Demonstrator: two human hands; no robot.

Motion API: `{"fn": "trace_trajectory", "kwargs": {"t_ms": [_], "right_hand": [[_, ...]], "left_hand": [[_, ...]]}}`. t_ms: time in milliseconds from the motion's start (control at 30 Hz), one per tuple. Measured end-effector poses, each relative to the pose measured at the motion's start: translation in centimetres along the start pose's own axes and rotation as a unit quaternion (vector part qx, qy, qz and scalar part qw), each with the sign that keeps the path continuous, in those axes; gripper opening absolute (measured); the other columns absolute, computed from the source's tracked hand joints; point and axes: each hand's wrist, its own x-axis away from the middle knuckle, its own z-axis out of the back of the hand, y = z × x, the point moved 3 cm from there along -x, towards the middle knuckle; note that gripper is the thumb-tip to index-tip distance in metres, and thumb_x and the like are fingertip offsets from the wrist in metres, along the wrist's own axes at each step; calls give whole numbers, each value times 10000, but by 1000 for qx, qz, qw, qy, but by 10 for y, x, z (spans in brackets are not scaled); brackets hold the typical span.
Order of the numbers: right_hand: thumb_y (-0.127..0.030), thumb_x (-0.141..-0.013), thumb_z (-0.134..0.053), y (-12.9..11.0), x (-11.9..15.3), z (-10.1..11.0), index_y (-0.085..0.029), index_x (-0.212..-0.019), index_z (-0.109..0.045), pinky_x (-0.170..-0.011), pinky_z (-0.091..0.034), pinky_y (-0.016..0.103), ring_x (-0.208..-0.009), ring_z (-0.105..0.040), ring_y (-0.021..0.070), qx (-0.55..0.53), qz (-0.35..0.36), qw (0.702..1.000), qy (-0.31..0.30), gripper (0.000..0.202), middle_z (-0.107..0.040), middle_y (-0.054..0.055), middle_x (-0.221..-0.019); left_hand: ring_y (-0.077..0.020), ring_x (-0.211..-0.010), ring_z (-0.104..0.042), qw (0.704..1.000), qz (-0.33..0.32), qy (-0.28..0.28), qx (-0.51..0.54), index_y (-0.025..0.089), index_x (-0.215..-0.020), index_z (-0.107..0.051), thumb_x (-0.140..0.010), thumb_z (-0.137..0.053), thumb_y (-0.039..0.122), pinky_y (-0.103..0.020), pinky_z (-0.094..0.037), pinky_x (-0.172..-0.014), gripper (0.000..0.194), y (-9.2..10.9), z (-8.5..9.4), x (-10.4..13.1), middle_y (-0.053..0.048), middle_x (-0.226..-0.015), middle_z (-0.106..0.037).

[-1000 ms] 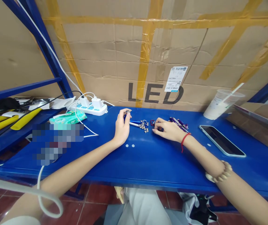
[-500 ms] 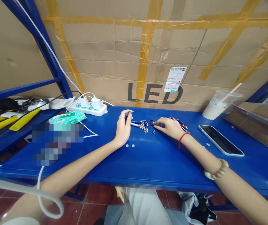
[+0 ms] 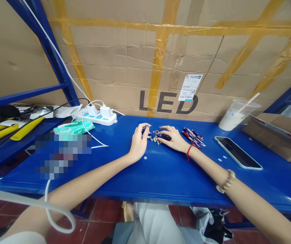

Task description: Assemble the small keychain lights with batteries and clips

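My left hand [image 3: 138, 142] rests on the blue tabletop, fingers curled and thumb pressed in. A small silvery thing shows at its fingertips, too little of it to name. Between my hands lies a pile of small round metal pieces [image 3: 158, 142], with blue metal parts among them. My right hand [image 3: 173, 138] arches over the pile's right side, its fingers apart and the tips touching or just above the pieces; a dark thing shows partly beneath it. Right of that hand lies a group of slim purple and red tubes [image 3: 193, 136] with shiny clips.
A phone [image 3: 238, 152], a plastic cup with a straw [image 3: 233, 115] and a cardboard box [image 3: 274, 139] stand at right. At left are a power strip [image 3: 98, 117], a green tissue pack [image 3: 74, 127] and a white cable [image 3: 99, 144]. A large carton [image 3: 125, 67] backs the table.
Both hands have come closer together over the pile. My right hand has shifted left, uncovering the purple and red tubes. The red clip that was near its fingertips is hidden now.
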Motion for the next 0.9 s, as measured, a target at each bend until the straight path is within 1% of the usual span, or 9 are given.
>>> {"fn": "trace_trajectory", "kwargs": {"t_ms": [133,233,333,467,567,633,733,833,900], "right_hand": [[-448,-851,-483,-8,-1,0,-304,-1084,-634,-907,-370,425,-1128,-452,254,-12,-1,1000,17,312,-536,57,-1225],[-400,-851,-507,-14,-2,1,-292,-960,-686,-878,-378,397,-1068,-492,234,-22,1,1000,21,236,-587,48,-1150],[-377,-833,-546,-14,-3,3,-254,-872,-698,-852,-386,378,-993,-534,219,-44,-3,999,23,199,-635,49,-1062],[-366,-822,-568,-13,-2,4,-227,-857,-690,-825,-401,357,-919,-577,208,-68,-3,998,12,188,-685,42,-964],[-342,-815,-584,-14,-2,5,-235,-860,-695,-797,-414,344,-884,-592,203,-68,-1,998,12,161,-704,29,-909],[-331,-797,-607,-15,-1,8,-231,-851,-697,-782,-425,344,-849,-599,201,-70,1,997,33,145,-707,28,-882],[-314,-790,-608,-16,1,14,-198,-896,-687,-745,-460,329,-787,-605,185,-120,-11,988,95,176,-690,52,-867],[-317,-791,-586,-13,3,20,-174,-998,-659,-725,-499,310,-741,-619,161,-209,-53,962,166,262,-658,73,-912],[-339,-782,-586,-10,5,21,-171,-1047,-644,-742,-513,317,-745,-638,162,-272,-89,938,194,319,-655,81,-945]], "left_hand": [[-160,-947,-546,1000,-1,-10,-5,208,-1010,-501,-904,-375,285,-302,-416,-859,183,-2,-2,0,-50,-1000,-597],[-157,-948,-547,1000,0,-19,-4,214,-1007,-503,-905,-371,286,-298,-421,-853,182,-3,-3,0,-48,-999,-596],[-150,-932,-550,1000,0,-16,-4,211,-1006,-503,-904,-372,280,-294,-417,-857,180,-4,-2,0,-45,-989,-594],[-141,-888,-553,1000,-2,-16,-5,205,-1003,-503,-903,-373,272,-285,-413,-849,178,-3,-2,0,-36,-931,-593],[-125,-808,-553,1000,-5,-25,6,201,-994,-507,-904,-372,271,-262,-420,-811,177,-3,-4,-1,-14,-826,-577],[-113,-738,-544,999,-7,-41,26,195,-993,-509,-908,-363,281,-244,-425,-763,190,-3,-6,0,4,-739,-549],[-102,-656,-523,996,-8,-76,51,187,-1005,-509,-912,-350,307,-227,-423,-701,219,-2,-8,0,24,-657,-518],[-97,-631,-518,993,-14,-106,46,189,-1015,-504,-910,-356,323,-219,-417,-677,226,0,-8,2,33,-640,-517],[-99,-645,-529,992,-15,-120,32,190,-1014,-498,-899,-383,321,-217,-418,-679,208,2,-8,3,33,-655,-529]]}}
